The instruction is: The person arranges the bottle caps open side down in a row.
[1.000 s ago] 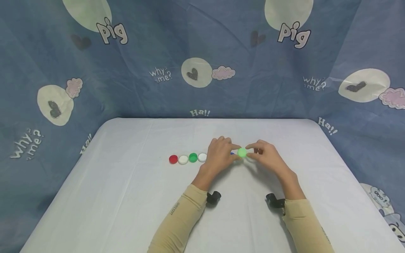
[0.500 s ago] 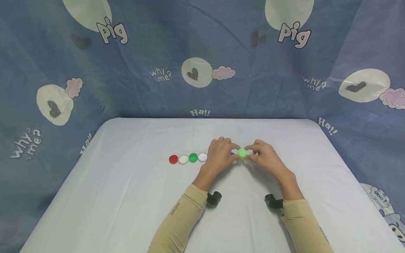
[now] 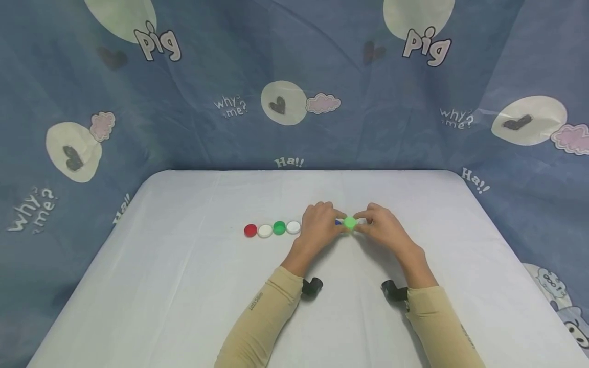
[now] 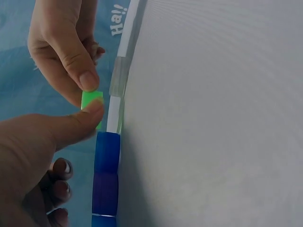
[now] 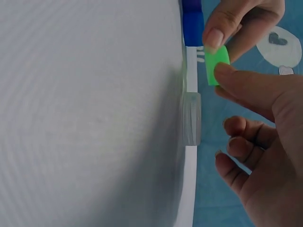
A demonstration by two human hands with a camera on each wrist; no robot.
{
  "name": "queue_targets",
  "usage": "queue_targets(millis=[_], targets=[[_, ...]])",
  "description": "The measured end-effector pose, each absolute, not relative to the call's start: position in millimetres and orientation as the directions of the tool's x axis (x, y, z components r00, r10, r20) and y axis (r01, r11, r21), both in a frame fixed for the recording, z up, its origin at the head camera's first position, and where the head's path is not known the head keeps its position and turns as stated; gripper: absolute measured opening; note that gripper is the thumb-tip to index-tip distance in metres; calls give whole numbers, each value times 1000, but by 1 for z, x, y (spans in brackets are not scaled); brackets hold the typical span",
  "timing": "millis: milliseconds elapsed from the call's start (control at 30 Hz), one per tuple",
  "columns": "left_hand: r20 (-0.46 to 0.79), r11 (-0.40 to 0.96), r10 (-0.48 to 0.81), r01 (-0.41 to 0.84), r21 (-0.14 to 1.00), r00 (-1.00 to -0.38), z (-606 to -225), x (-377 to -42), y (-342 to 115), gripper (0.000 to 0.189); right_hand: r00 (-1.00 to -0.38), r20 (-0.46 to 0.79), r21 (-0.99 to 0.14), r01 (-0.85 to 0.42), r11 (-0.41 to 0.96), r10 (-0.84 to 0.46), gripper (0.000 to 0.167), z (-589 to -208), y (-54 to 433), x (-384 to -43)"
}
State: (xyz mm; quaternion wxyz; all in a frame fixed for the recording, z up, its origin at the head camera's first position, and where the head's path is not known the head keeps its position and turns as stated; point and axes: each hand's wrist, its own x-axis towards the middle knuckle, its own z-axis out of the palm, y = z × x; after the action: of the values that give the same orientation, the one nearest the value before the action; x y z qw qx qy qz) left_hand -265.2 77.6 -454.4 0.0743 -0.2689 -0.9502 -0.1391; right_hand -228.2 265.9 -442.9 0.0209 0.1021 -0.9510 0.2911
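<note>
A bright green bottle cap [image 3: 350,223] is held just above the white table, between my two hands. My left hand [image 3: 317,225] pinches its left side with thumb and forefinger, and my right hand [image 3: 384,228] pinches the opposite side. In the right wrist view the green cap [image 5: 217,65] shows both thumbs on it, lifted off the surface. Below it, in a gap in the row, lies bare cloth. On one side of that gap stands a blue cap [image 4: 107,152] beside a purple cap [image 4: 105,194]; on the other sits a clear cap [image 5: 191,119].
Left of my left hand the row continues with a red cap [image 3: 250,230], a cream-white cap [image 3: 265,231], a darker green cap [image 3: 279,228] and a white cap [image 3: 293,227]. My left hand hides the row's middle. A blue printed cloth [image 3: 294,138] hangs behind the table.
My right hand has moved slightly left, from being apart from the green cap to pinching it. The left hand keeps its hold. The head view has shifted a little.
</note>
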Motion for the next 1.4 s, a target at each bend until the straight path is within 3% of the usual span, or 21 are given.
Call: queue_targets(millis=[400, 767, 1067, 1400], targets=[[168, 819, 484, 512, 259, -859, -457, -263, 81, 36, -987, 26, -499, -150, 854, -158, 26, -446, 262, -229], [131, 841, 474, 492, 224, -871, -454, -261, 82, 36, -988, -2, -467, -136, 874, -154, 27, -448, 262, -229], [121, 841, 466, 482, 245, -876, -452, -264, 76, 39, -991, -38, -478, -95, 873, -129, 36, -446, 260, -230], [67, 847, 460, 460, 267, -885, -444, -264, 56, 46, -983, -23, -435, -154, 887, -182, 44, -441, 249, -234]])
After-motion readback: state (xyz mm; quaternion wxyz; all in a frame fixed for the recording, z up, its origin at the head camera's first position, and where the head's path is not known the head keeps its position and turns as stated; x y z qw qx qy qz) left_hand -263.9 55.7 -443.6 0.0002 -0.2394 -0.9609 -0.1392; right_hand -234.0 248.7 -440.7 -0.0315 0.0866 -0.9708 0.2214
